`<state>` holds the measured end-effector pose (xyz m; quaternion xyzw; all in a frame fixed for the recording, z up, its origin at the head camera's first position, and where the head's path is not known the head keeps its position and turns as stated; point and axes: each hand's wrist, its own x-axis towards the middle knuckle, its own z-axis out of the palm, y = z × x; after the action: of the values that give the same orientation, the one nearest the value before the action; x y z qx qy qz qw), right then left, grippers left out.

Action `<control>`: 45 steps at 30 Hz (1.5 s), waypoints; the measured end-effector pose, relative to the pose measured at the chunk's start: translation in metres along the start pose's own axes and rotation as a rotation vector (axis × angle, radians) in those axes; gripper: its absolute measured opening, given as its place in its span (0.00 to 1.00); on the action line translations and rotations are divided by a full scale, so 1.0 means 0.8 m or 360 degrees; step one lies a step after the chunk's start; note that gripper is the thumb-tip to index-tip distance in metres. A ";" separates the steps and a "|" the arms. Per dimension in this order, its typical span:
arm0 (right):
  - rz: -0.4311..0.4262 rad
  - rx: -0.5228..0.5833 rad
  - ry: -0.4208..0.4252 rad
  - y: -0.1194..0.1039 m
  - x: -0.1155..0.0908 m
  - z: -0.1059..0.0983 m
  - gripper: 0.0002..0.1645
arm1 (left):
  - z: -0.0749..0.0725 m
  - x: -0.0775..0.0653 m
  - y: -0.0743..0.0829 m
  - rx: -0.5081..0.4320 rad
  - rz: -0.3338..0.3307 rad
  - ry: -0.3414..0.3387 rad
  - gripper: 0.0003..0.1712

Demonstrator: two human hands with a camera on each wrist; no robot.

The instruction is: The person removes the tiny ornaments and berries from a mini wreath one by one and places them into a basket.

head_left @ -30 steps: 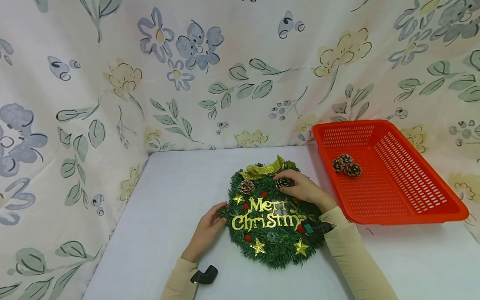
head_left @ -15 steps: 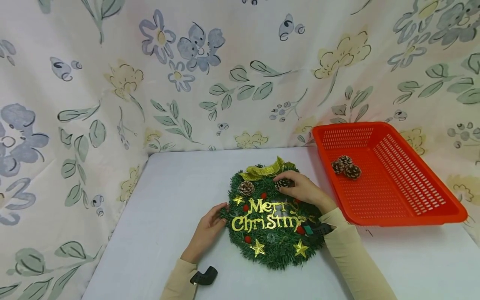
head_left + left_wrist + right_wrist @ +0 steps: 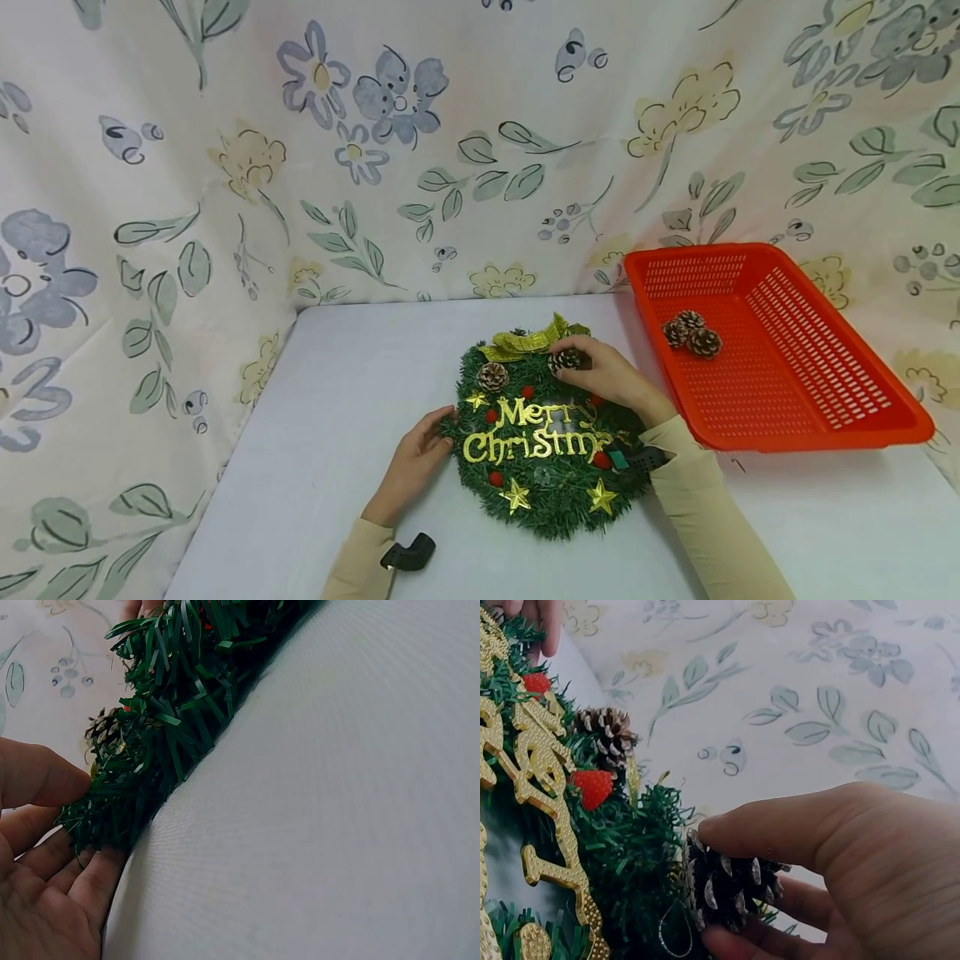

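Observation:
A green Christmas wreath [image 3: 555,508] with gold "Merry Christmas" lettering [image 3: 525,447] lies on the white table. My left hand [image 3: 416,458] holds its left edge, the thumb above the tinsel and the fingers below in the left wrist view. Between thumb and fingers of my right hand [image 3: 603,372] is a pine cone [image 3: 731,885] with pale-tipped scales, over the wreath's upper right. A thin loop of string [image 3: 676,930] hangs by this cone in the right wrist view. Another pine cone [image 3: 492,377] sits on the wreath's upper left, below a gold bow [image 3: 525,342].
A red plastic basket [image 3: 795,437] stands to the right, with several pine cones [image 3: 703,342] at its left side. Gold stars [image 3: 516,495] and red berries [image 3: 497,479] decorate the wreath. A floral curtain [image 3: 480,167] hangs behind the table [image 3: 337,375].
My right hand has shifted up slightly with the pine cone, and more of the cone shows between its fingers. The left hand and the wreath stay where they were.

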<state>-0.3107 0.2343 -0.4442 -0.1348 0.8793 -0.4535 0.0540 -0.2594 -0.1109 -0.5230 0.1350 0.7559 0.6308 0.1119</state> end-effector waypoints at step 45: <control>-0.0143 -0.0017 0.0090 -0.039 -0.009 -0.016 0.23 | 0.003 -0.001 0.002 -0.0011 -0.0019 0.0032 0.30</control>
<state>-0.3009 0.2289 -0.4119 -0.1616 0.8760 -0.4543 0.0081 -0.2581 -0.1087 -0.5221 0.1237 0.7555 0.6342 0.1085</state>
